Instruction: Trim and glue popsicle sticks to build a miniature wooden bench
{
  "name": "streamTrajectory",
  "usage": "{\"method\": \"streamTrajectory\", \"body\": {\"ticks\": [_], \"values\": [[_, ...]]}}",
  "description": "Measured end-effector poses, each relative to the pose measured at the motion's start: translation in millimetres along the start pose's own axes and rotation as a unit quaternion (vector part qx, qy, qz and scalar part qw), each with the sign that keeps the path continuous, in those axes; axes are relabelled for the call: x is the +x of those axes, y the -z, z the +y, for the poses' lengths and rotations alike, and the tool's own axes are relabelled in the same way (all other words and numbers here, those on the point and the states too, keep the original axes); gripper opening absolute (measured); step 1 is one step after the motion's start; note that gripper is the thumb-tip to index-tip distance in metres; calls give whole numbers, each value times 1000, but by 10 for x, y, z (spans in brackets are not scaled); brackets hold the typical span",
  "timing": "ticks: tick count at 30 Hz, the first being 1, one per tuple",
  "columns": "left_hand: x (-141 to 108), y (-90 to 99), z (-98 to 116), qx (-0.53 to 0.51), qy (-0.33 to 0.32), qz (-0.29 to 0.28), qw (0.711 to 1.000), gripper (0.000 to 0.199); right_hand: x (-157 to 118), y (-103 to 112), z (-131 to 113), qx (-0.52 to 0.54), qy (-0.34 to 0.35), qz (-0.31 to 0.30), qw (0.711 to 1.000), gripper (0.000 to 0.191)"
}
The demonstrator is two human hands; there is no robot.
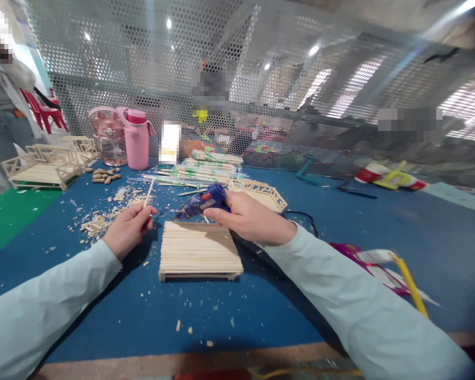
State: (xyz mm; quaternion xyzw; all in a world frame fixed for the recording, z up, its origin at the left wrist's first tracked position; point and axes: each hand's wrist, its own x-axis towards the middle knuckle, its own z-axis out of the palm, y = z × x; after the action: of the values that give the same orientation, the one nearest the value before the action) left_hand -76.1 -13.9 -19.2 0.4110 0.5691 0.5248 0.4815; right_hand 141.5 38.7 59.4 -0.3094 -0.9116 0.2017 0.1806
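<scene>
A thin wooden stick (149, 192) stands upright, slightly tilted, pinched between the fingers of my left hand (130, 227). My right hand (248, 217) is wrapped round a blue glue gun (201, 202), whose nozzle points left and down at the back left corner of a flat wooden stick platform (200, 250). This platform, made of sticks laid side by side, lies on the blue table between my forearms. Whether the nozzle touches it, I cannot tell.
Wood scraps (98, 222) lie left of the platform. Behind are bundled sticks (209, 171), a wooden frame piece (261, 194), a pink bottle (137, 140), peanuts (105, 175) and stick models (43, 166). Purple-and-white packaging (374, 266) lies right; a perforated metal screen (245, 74) rises behind.
</scene>
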Motion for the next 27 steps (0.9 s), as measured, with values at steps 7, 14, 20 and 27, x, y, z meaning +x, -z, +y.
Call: {"method": "streamTrajectory", "body": {"ticks": [7, 14, 20, 27], "values": [[11, 2, -10, 9, -8, -5, 1000, 26, -15, -11, -11, -27, -12, -6, 1000, 25], [19, 2, -18, 8, -13, -6, 1000, 29, -35, -1, 16, -18, -5, -5, 1000, 26], [12, 9, -29, 9, -18, -4, 1000, 30, -47, 8, -2, -55, -28, -14, 998, 28], [22, -2, -24, 6, -18, -7, 1000, 32, -67, 32, -12, -41, -17, 0, 999, 24]]}}
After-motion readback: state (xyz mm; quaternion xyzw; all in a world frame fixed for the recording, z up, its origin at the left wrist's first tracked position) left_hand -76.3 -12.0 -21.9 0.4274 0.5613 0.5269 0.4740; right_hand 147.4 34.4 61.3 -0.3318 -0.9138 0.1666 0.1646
